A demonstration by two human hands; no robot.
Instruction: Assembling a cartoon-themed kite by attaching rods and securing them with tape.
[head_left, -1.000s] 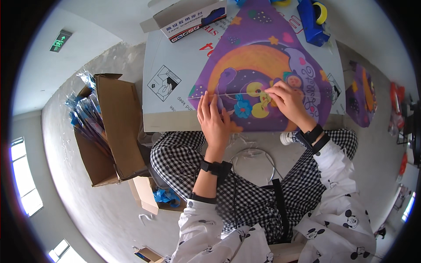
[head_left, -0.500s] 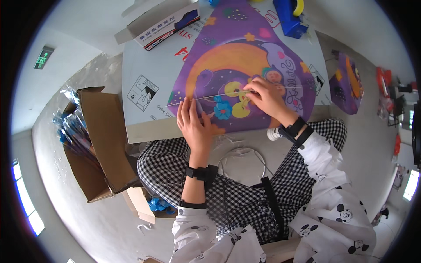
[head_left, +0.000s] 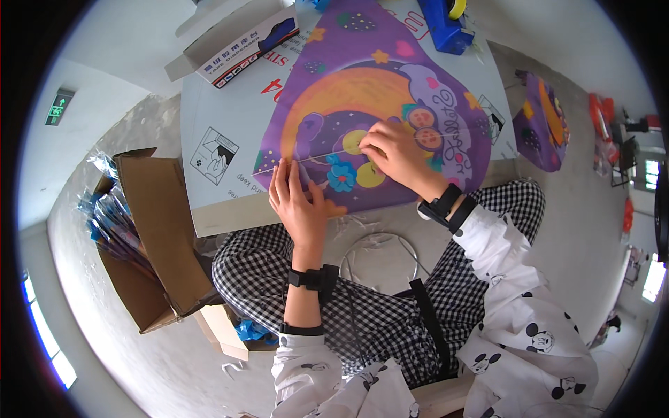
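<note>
As we look down through the head view, the kite [head_left: 380, 104] lies flat on a white board [head_left: 209, 139] straight ahead at twelve o'clock, its long axis running from the nose at about one o'clock back toward our lap at seven. Across it, from nine to three o'clock, runs a thin rod [head_left: 317, 156], and both hands sit on that line. Our left hand [head_left: 298, 202] is spread flat, fingers pressing the kite's near left edge where the rod ends. Our right hand [head_left: 394, 153] is curled, fingertips pinched at the rod near the kite's middle, though we cannot tell whether it truly grips it. The right hand lies nearer the centre, the left nearer the edge. By count: one kite under our hands, a second kite [head_left: 543, 122] at three o'clock on the floor, one rod visible, one open carton [head_left: 150, 237] at nine o'clock, one long flat box [head_left: 240, 42] at eleven, one blue tape dispenser [head_left: 446, 24] at one, two hands.
</note>
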